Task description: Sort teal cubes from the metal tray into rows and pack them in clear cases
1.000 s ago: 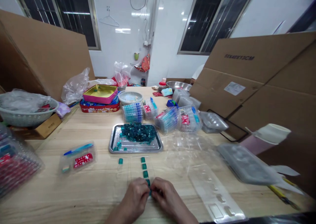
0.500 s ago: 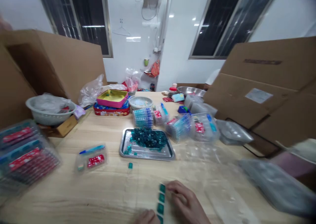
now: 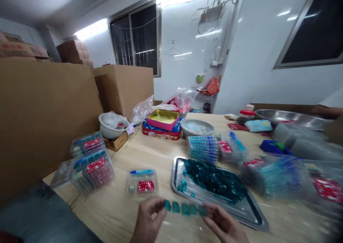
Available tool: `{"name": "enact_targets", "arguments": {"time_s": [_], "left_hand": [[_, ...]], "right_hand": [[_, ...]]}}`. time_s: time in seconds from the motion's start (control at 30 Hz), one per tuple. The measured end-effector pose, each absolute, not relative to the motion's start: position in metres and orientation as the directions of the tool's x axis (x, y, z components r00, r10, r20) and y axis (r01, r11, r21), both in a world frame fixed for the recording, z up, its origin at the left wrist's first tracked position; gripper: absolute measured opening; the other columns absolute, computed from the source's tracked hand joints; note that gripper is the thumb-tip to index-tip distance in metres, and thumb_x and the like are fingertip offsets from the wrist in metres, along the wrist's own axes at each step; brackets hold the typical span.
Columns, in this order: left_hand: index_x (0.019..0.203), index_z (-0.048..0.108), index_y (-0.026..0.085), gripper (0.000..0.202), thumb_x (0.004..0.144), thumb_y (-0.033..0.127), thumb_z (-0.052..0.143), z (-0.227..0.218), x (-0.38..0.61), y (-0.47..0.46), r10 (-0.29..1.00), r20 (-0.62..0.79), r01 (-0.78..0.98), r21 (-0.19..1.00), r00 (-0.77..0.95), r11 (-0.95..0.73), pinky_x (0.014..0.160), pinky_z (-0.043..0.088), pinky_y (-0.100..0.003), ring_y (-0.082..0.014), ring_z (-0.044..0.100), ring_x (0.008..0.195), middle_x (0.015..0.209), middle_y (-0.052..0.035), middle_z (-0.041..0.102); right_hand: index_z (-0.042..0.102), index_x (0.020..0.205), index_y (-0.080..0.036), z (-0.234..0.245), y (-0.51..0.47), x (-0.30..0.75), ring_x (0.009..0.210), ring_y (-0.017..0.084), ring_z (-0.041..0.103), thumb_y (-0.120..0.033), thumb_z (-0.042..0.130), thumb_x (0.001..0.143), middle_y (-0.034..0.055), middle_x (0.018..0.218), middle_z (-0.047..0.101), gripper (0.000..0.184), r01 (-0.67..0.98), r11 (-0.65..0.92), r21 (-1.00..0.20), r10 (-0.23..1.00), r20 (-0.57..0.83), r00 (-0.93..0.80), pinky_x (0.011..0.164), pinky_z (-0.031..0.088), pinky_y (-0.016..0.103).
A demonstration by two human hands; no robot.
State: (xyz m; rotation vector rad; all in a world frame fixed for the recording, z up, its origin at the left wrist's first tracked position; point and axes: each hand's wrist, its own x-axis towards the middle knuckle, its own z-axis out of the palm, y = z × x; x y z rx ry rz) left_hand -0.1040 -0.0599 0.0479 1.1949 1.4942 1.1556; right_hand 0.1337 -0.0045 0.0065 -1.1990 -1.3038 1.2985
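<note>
A row of several translucent teal pieces (image 3: 185, 209) stretches between my two hands above the table, just in front of the tray. My left hand (image 3: 150, 214) pinches its left end between thumb and fingers. On the other end, my right hand (image 3: 221, 220) is closed the same way. Whether a clear strip joins the pieces is hard to make out. Beyond my hands, a metal tray (image 3: 177, 163) carries a heap of loose teal pieces (image 3: 214, 180). A clear plastic pack (image 3: 142, 181) with a blue pen and a red-and-white card lies left of the tray.
Stacked clear packs (image 3: 92, 169) stand at the table's left edge. Farther back are a pink-and-gold tin (image 3: 163, 119) and a white basket (image 3: 197, 127). More packs (image 3: 278, 177) crowd the right side. Large cardboard boxes (image 3: 48, 118) rise at the left.
The view has swung left. The teal row, upright near the table front before, now runs crosswise between both hands. My left hand has come up and now grips its left end.
</note>
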Motion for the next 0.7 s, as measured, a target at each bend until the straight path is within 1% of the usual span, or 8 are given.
{"name": "enact_targets", "arguments": {"time_s": [0.07,0.17,0.27,0.33,0.43,0.53,0.6,0.7], "left_hand": [[0.095,0.063,0.012,0.046,0.063,0.044,0.061,0.056,-0.134,-0.05,0.944,-0.159,0.071,0.98,-0.289,0.186,0.063,0.046,-0.011,-0.0028,0.054,0.068,0.088,-0.0063,0.064],[0.097,0.062,0.009,0.05,0.064,0.046,0.056,0.055,-0.18,-0.028,0.89,-0.156,0.169,0.954,-0.429,0.248,0.056,0.04,-0.012,-0.001,0.047,0.055,0.073,-0.0032,0.062],[0.108,0.057,0.007,0.051,0.068,0.039,0.05,0.045,-0.216,-0.007,0.821,-0.12,0.323,0.88,-0.559,0.348,0.055,0.036,-0.012,-0.0013,0.045,0.053,0.072,-0.0023,0.061],[0.105,0.059,0.007,0.046,0.067,0.032,0.052,0.038,-0.229,0.002,0.781,-0.078,0.381,0.84,-0.62,0.386,0.059,0.033,-0.011,-0.0017,0.046,0.059,0.075,-0.0034,0.061],[0.088,0.066,0.01,0.03,0.065,0.027,0.055,0.03,-0.233,0.007,0.764,-0.032,0.455,0.786,-0.644,0.417,0.062,0.026,-0.01,-0.0011,0.045,0.062,0.072,-0.0031,0.062],[0.075,0.067,0.011,0.023,0.067,0.027,0.053,0.026,-0.23,0.006,0.78,-0.045,0.487,0.758,-0.624,0.434,0.06,0.021,-0.011,-0.0002,0.042,0.057,0.065,-0.0021,0.061],[0.074,0.066,0.012,0.023,0.068,0.027,0.051,0.025,-0.228,0.005,0.786,-0.053,0.494,0.751,-0.616,0.438,0.061,0.022,-0.011,0.0,0.042,0.057,0.066,-0.002,0.062],[0.085,0.066,0.014,0.027,0.069,0.026,0.048,0.026,-0.227,0.005,0.791,-0.041,0.493,0.762,-0.611,0.421,0.065,0.028,-0.01,-0.0005,0.046,0.064,0.077,-0.0022,0.063]], "right_hand": [[0.062,0.091,-0.016,0.022,0.018,0.093,0.079,0.024,0.063,-0.045,0.075,0.055,0.0095,0.084,0.067,0.048,-0.022,0.031,-0.999,0.98,0.035,-0.194,0.072,0.052,0.033],[0.057,0.087,-0.015,0.035,0.051,0.028,0.062,0.017,0.059,-0.047,0.072,0.058,0.0033,0.066,0.061,0.047,-0.071,0.056,-0.996,0.958,0.074,-0.278,0.057,0.047,0.027],[0.052,0.081,-0.015,0.029,0.076,-0.021,0.054,0.013,0.053,-0.049,0.065,0.062,-0.0003,0.058,0.054,0.041,0.039,0.062,-0.997,0.944,0.046,-0.325,0.048,0.04,0.023],[0.051,0.074,-0.015,0.019,0.087,-0.038,0.051,0.013,0.051,-0.047,0.061,0.063,-0.0006,0.055,0.052,0.036,0.162,0.07,-0.984,0.95,0.016,-0.312,0.047,0.037,0.023],[0.053,0.068,-0.014,0.003,0.095,-0.044,0.059,0.014,0.05,-0.041,0.061,0.063,0.0022,0.06,0.055,0.028,0.274,0.102,-0.956,0.968,0.032,-0.25,0.055,0.037,0.025],[0.055,0.063,-0.014,-0.006,0.096,-0.04,0.062,0.015,0.05,-0.038,0.057,0.064,0.004,0.062,0.056,0.025,0.356,0.1,-0.929,0.973,0.017,-0.229,0.057,0.035,0.026],[0.055,0.06,-0.014,-0.008,0.095,-0.038,0.059,0.016,0.049,-0.039,0.055,0.064,0.004,0.058,0.055,0.026,0.393,0.078,-0.916,0.972,-0.019,-0.235,0.055,0.033,0.026],[0.055,0.062,-0.014,-0.006,0.093,-0.039,0.058,0.015,0.047,-0.04,0.054,0.063,0.0026,0.057,0.052,0.027,0.4,0.082,-0.913,0.967,-0.024,-0.252,0.053,0.032,0.025]]}}
